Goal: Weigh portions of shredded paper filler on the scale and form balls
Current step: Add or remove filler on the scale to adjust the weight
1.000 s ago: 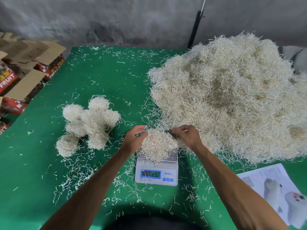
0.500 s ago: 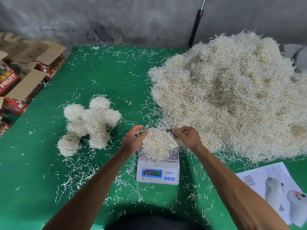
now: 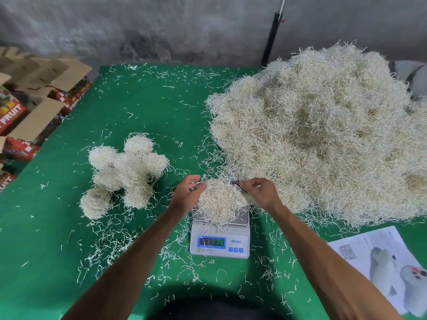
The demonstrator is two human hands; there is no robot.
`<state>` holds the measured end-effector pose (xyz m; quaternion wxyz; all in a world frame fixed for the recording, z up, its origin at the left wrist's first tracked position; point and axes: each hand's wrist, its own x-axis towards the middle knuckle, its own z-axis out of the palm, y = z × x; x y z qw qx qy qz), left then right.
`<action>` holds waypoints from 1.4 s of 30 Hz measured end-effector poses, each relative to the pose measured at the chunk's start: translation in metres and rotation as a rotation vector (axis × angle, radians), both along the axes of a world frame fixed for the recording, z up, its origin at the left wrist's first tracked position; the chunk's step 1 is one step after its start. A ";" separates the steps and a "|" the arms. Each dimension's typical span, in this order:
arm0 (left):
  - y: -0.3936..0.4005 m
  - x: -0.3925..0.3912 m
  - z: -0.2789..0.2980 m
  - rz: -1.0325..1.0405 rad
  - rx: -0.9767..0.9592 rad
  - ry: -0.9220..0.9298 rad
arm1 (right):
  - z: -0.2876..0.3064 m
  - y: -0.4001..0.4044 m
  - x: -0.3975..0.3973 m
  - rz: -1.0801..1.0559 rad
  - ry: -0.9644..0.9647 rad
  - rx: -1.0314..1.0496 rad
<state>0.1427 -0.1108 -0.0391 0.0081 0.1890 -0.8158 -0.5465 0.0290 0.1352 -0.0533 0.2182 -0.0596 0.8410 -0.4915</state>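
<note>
At the far left, open cardboard boxes (image 3: 34,95) stand beside the green bench (image 3: 143,107). On the bench's left half lies a cluster of finished paper balls (image 3: 126,174), touching one another, with loose shreds scattered around. Near the middle sits a white scale (image 3: 219,241) with a lit blue display; a portion of shredded paper (image 3: 219,202) is heaped on its platform. The left hand (image 3: 187,197) touches the portion's left edge, fingers loosely apart. The right hand (image 3: 261,192) is at the portion's right edge, its fingers pinched together on a few strands. Just right rises the big heap of shredded paper (image 3: 323,135). A printed sheet (image 3: 360,245) lies at the near right corner.
</note>
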 end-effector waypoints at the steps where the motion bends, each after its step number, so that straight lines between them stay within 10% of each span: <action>1: 0.001 0.000 0.000 0.003 0.000 0.006 | -0.001 0.000 0.001 0.006 0.004 -0.002; 12: 0.006 0.003 0.001 0.006 0.004 0.006 | -0.005 0.002 0.002 0.004 -0.022 0.010; 19: 0.040 -0.007 -0.004 -0.242 -0.634 -0.180 | 0.000 0.014 0.004 0.241 -0.077 0.143; 26: 0.073 -0.036 -0.011 -0.489 -0.852 -0.224 | 0.012 0.002 0.003 0.220 -0.124 -0.066; 42: 0.013 -0.050 0.007 -0.176 -0.654 -0.063 | 0.042 0.003 -0.037 -0.275 -0.480 -0.683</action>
